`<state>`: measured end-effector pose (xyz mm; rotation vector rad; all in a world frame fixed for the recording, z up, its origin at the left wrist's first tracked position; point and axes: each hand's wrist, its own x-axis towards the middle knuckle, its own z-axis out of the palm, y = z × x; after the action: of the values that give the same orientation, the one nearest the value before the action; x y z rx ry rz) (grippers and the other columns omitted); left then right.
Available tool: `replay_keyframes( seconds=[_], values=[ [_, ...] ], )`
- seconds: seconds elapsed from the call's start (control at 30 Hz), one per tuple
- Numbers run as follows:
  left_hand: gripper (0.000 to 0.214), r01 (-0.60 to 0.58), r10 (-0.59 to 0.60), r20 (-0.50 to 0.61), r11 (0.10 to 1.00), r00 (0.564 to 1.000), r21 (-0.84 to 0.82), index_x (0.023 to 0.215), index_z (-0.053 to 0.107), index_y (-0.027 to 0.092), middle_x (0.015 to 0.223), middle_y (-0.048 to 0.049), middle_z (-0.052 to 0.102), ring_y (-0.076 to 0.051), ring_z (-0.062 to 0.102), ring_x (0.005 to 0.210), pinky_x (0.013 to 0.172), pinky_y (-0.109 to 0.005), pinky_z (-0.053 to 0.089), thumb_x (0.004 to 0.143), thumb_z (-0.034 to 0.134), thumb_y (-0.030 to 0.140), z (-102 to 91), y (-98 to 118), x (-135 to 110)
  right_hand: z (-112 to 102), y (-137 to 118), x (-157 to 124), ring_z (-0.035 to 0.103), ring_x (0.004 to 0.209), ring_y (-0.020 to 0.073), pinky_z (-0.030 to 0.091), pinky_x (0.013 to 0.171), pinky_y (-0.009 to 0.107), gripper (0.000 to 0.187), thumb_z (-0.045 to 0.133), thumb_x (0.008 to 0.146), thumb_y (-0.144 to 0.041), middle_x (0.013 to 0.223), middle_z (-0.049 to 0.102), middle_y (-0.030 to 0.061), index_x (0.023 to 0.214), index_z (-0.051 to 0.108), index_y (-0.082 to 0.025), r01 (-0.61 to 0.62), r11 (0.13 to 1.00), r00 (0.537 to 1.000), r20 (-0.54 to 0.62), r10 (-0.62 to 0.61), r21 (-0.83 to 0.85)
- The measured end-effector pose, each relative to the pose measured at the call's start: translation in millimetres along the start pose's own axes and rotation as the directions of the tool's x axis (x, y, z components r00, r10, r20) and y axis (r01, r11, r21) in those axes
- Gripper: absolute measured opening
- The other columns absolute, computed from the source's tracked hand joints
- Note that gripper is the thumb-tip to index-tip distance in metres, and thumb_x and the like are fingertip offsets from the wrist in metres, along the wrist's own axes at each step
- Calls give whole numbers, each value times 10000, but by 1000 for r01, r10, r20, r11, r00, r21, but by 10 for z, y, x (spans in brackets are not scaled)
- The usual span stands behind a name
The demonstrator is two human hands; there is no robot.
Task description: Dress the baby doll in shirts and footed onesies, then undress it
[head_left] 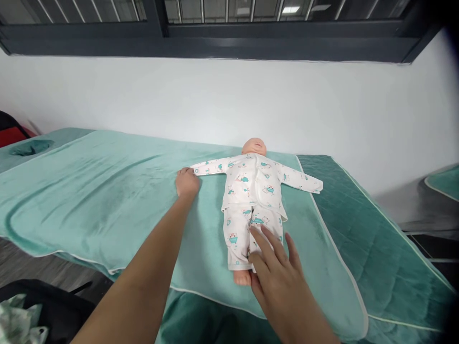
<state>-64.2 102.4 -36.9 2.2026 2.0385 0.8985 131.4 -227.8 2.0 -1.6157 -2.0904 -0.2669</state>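
A baby doll [251,191] in white pyjamas with teal prints lies face up on a light teal blanket [107,191], arms spread wide. My left hand [187,182] rests at the end of the doll's sleeve, fingers curled down on the cuff and blanket. My right hand [276,267] lies on the doll's trouser legs near its feet, fingers stretched out flat. One bare foot [242,277] shows at the trouser hem.
The blanket covers a padded table [376,239] with a darker green quilted cover, set against a white wall under a dark window frame. A second table's corner [442,181] is at the right. Dark objects and patterned cloth [17,320] sit at the lower left.
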Motion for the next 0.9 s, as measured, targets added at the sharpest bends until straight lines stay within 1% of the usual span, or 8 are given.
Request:
replay_keyframes(
  seconds=[0.1,0.17,0.33,0.47,0.6,0.77,0.83,0.9],
  values=[
    [436,-2,2,-2,1000,1000,9,1196,673,135,1221,-168,622,-322,507,1199,1036,-415,398,866,387,116,-10,3,5,29,-36,-29,344,1424,316,145,1174,616,133,500,899,-185,1487,487,37,900,620,-242,-53,997,999,2,53,59],
    [428,-3,3,0,1000,1000,13,1193,673,148,1220,-156,622,-308,506,1212,1050,-401,391,864,401,118,-15,6,8,-15,-61,-41,352,1421,300,164,1175,604,141,492,915,-187,1457,519,22,871,613,-244,-62,992,998,1,63,105],
    [414,11,-11,5,999,1000,32,1190,671,159,1233,-140,621,-295,508,1215,1047,-387,399,865,417,124,-19,17,6,-218,-137,-28,426,1373,257,264,1152,547,136,497,931,-181,1359,594,41,853,595,-236,-53,972,995,-72,71,229],
    [420,14,-14,3,998,1000,56,1198,665,157,1237,-129,626,-283,516,1202,1034,-371,408,874,400,121,-22,24,-1,-230,-147,-36,430,1370,238,268,1150,530,136,496,934,-155,1343,598,39,886,592,-238,-56,961,993,-84,81,269],
    [419,11,-12,3,997,1000,74,1202,664,148,1241,-126,631,-282,521,1186,1019,-368,416,881,395,127,-23,27,0,-116,-95,-139,364,1411,266,261,1136,568,105,516,925,-166,1402,549,43,931,585,-245,-87,974,994,-45,98,210],
    [420,9,-9,4,996,1000,89,1203,665,147,1255,-120,629,-287,516,1189,1013,-365,414,885,392,130,-10,23,10,24,-60,-289,240,1464,340,237,1108,639,183,546,886,-165,1560,353,82,1056,576,-224,-109,993,994,25,108,42],
    [420,6,-7,5,996,1000,94,1203,665,143,1256,-125,628,-289,513,1191,1016,-368,412,885,390,130,-4,20,15,65,-69,-305,237,1464,346,225,1111,647,171,547,888,-169,1572,333,81,1047,579,-225,-121,993,993,21,120,18],
    [420,3,-3,7,995,1000,96,1209,660,139,1257,-130,627,-287,514,1190,1022,-370,409,887,391,134,-2,19,20,92,-81,-298,253,1458,341,225,1114,644,155,539,897,-159,1561,352,81,1030,583,-226,-136,990,991,-11,137,18]
  ],
)
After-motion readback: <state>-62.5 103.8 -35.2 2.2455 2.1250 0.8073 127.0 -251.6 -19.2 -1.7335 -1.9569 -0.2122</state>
